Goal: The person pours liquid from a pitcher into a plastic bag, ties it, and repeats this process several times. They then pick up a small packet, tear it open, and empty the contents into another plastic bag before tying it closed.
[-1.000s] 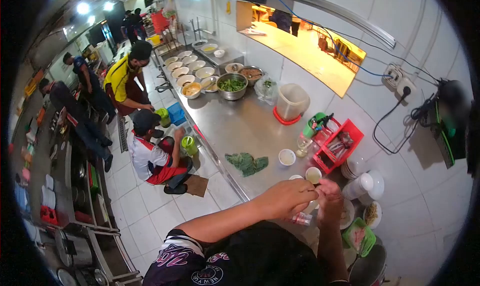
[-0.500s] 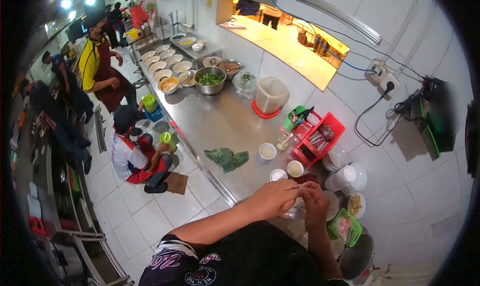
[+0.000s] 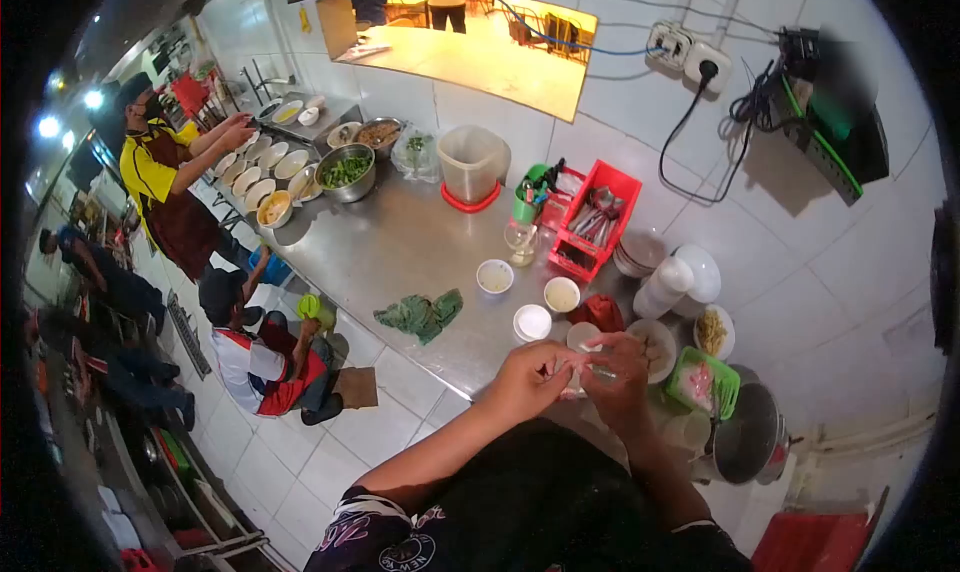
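Note:
My left hand (image 3: 530,384) and my right hand (image 3: 616,380) meet over the near edge of the steel counter. Thumbs and fingers are pinched close together. Something small and pale seems to be between them, too small to name. Just past my hands stand a white cup (image 3: 531,322), a cup of pale liquid (image 3: 561,294) and a dark red cloth (image 3: 598,313). Another small bowl of pale liquid (image 3: 494,277) sits farther left. To the right of my right hand are a pale bowl (image 3: 655,350) and a green basket (image 3: 702,380) with pinkish contents.
A crumpled green cloth (image 3: 420,315) lies on the steel counter (image 3: 370,257). Cutlery fills a red holder (image 3: 597,217). Stacked white cups (image 3: 662,288) and a metal pot (image 3: 750,430) are at right. One person (image 3: 265,357) squats beside the counter; another (image 3: 165,177) reaches over bowls.
My view has swung, shifting the counter left and up. My hands have changed their pinch, with the knuckles now farther apart. The person in yellow now reaches over the bowls.

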Available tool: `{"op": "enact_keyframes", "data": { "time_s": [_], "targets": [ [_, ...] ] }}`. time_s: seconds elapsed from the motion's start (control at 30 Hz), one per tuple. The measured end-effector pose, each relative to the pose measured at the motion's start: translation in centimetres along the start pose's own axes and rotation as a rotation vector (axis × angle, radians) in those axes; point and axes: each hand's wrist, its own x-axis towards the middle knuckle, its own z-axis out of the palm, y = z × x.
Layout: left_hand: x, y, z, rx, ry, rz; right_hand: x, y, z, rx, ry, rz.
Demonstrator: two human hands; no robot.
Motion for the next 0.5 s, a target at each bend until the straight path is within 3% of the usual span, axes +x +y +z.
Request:
{"op": "enact_keyframes", "data": {
  "time_s": [0.23,0.3,0.5],
  "targets": [
    [-0.1,-1.8,2.0,-0.01,0.028,-0.084,-2.0,2.1,1.5,-0.075,0.124,0.079],
    [-0.1,-1.9,2.2,0.003,0.014,-0.101,-2.3,2.2,1.5,-0.006,0.12,0.173],
    [0.2,-1.4,3.0,-0.006,-0.054,-0.205,-2.3,3.8,0.5,0.073,0.034,0.14]
  ]
}}
